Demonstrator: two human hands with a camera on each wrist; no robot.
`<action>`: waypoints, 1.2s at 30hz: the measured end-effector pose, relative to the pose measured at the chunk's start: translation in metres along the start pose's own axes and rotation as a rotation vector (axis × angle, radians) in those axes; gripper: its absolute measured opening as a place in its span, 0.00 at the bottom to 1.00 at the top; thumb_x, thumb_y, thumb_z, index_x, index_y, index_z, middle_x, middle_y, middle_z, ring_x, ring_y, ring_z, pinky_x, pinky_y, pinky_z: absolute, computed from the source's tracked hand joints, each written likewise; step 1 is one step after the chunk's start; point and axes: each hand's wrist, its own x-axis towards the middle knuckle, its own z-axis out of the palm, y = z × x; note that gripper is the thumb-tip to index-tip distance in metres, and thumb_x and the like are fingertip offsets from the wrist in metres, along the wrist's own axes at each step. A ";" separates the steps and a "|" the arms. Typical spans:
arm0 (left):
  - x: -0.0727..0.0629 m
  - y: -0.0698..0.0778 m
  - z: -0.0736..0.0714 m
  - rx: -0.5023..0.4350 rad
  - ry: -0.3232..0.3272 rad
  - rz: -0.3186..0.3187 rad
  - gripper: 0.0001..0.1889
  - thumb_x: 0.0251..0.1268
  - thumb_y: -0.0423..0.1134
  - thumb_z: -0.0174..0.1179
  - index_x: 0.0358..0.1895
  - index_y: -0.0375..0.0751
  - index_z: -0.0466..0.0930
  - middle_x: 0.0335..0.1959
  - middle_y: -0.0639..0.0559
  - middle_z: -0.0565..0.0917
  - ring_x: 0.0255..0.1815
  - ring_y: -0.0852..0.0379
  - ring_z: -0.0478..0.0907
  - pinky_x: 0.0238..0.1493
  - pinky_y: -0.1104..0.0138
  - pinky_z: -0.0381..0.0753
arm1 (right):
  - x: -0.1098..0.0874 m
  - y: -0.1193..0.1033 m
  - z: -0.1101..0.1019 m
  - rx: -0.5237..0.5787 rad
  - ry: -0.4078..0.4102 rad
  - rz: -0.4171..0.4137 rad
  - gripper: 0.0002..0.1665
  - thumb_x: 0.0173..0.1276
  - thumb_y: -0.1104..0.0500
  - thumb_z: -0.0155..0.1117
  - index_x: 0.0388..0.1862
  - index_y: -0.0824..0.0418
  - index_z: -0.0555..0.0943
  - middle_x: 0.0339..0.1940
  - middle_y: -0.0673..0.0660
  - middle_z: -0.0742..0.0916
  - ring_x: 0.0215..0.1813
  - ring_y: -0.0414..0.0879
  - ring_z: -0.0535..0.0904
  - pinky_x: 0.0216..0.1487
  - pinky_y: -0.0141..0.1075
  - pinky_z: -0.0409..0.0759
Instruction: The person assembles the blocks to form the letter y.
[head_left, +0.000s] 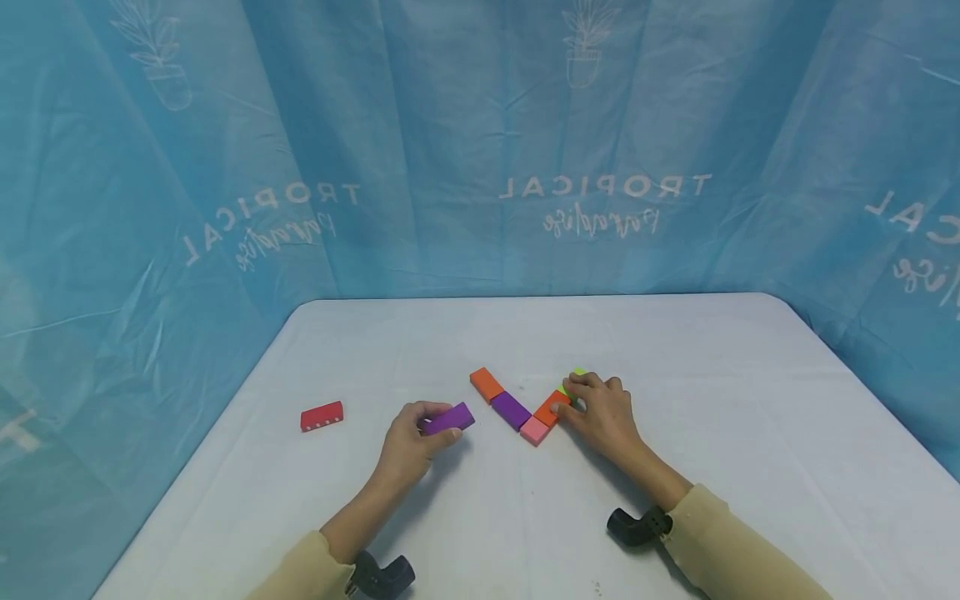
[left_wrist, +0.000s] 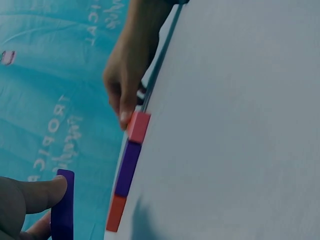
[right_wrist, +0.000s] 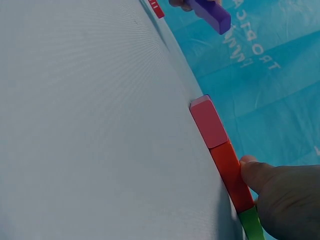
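My left hand (head_left: 408, 442) holds a purple block (head_left: 450, 418) between thumb and fingers, raised over the table left of the row. On the white table several blocks form a V: an orange block (head_left: 487, 383), a purple block (head_left: 511, 411), a pink block (head_left: 535, 431) at the corner, a second orange block (head_left: 551, 407) and a yellow-green block (head_left: 579, 372). At the right arm of the V, my right hand (head_left: 603, 417) grips the second orange block, thumb (right_wrist: 252, 172) on its side. Its fingers partly cover the yellow-green block.
A red block (head_left: 322, 416) with white dots lies apart at the left of the table (head_left: 480, 517). Blue printed curtains (head_left: 450, 150) hang behind and beside the table. Black curved devices (head_left: 637, 528) are strapped to both wrists, below the beige sleeves.
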 end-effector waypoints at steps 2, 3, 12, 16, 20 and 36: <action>-0.002 0.000 0.006 0.003 -0.004 0.017 0.18 0.53 0.34 0.67 0.49 0.38 0.78 0.43 0.43 0.75 0.41 0.53 0.71 0.35 0.71 0.72 | 0.000 0.000 0.000 0.001 0.001 0.000 0.30 0.57 0.45 0.69 0.56 0.59 0.80 0.58 0.57 0.82 0.47 0.57 0.72 0.42 0.46 0.67; -0.003 0.001 0.009 0.006 -0.006 0.027 0.18 0.52 0.34 0.67 0.49 0.37 0.78 0.43 0.43 0.75 0.40 0.53 0.71 0.35 0.71 0.72 | 0.000 0.000 0.000 0.001 0.003 -0.001 0.30 0.57 0.45 0.69 0.56 0.59 0.80 0.57 0.57 0.82 0.46 0.56 0.72 0.42 0.46 0.67; -0.006 -0.002 0.032 0.099 -0.041 0.109 0.17 0.50 0.35 0.69 0.46 0.38 0.80 0.40 0.45 0.76 0.40 0.55 0.70 0.37 0.71 0.70 | 0.000 -0.001 0.000 -0.024 -0.001 0.013 0.31 0.56 0.45 0.69 0.56 0.58 0.80 0.58 0.56 0.82 0.46 0.55 0.71 0.41 0.45 0.66; -0.007 -0.004 0.040 0.136 -0.072 0.119 0.17 0.50 0.37 0.69 0.45 0.39 0.80 0.40 0.46 0.77 0.42 0.55 0.70 0.40 0.69 0.70 | 0.000 -0.002 0.001 -0.029 0.006 0.012 0.30 0.56 0.45 0.70 0.56 0.58 0.80 0.58 0.57 0.82 0.45 0.55 0.71 0.41 0.44 0.66; -0.009 -0.004 0.046 0.164 -0.093 0.098 0.17 0.50 0.38 0.69 0.45 0.41 0.80 0.40 0.47 0.77 0.43 0.55 0.70 0.42 0.68 0.70 | -0.001 -0.001 0.000 -0.028 0.002 0.012 0.30 0.56 0.45 0.69 0.56 0.58 0.80 0.58 0.57 0.82 0.45 0.55 0.71 0.40 0.44 0.66; -0.014 -0.001 0.059 0.260 -0.104 0.132 0.17 0.49 0.39 0.70 0.44 0.42 0.79 0.38 0.50 0.75 0.43 0.55 0.68 0.42 0.64 0.66 | 0.000 0.001 0.002 -0.021 0.008 0.007 0.31 0.56 0.45 0.69 0.56 0.58 0.80 0.58 0.57 0.82 0.46 0.55 0.72 0.42 0.46 0.67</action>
